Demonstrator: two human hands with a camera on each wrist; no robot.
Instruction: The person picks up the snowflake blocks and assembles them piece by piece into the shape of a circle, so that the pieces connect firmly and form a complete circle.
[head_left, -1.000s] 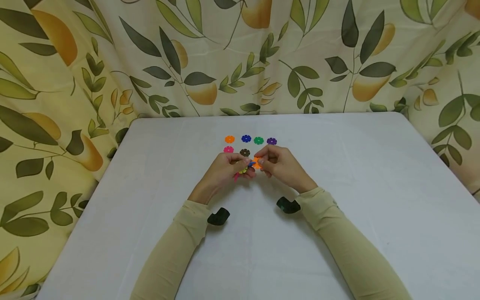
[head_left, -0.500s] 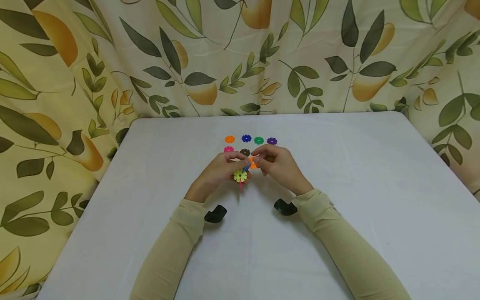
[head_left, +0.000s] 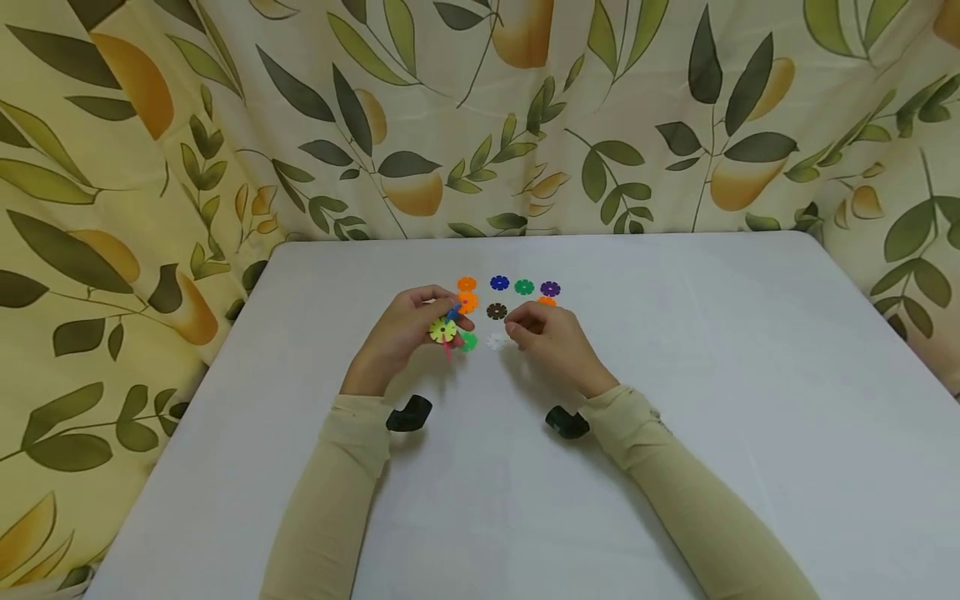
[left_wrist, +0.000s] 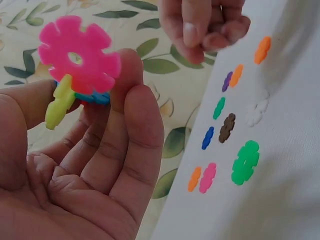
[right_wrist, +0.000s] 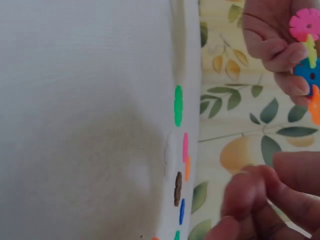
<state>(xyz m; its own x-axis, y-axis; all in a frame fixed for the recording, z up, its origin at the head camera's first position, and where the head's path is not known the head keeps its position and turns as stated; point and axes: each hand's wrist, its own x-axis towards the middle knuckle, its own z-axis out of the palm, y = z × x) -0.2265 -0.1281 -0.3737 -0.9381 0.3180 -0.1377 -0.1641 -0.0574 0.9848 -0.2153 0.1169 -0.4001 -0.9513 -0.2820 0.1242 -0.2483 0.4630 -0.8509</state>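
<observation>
A chain of slotted flower-shaped discs is held in my left hand, between the thumb and fingers. Its pink disc joins a yellow disc, then a blue disc and an orange disc at the far end. To the right, my right hand hovers over the table with loosely bent fingers and nothing between them. Near its fingertips lies a white disc. A light green disc lies just right of the left hand, partly hidden by it in the head view.
Loose discs lie flat on the white table: brown, blue, dark green, purple, orange, and a pink one. Another orange disc is partly behind the right hand. A patterned curtain surrounds the table.
My right hand has let go of the orange disc, which stays joined to the chain. The left hand has moved left with the chain, uncovering the green and white discs.
</observation>
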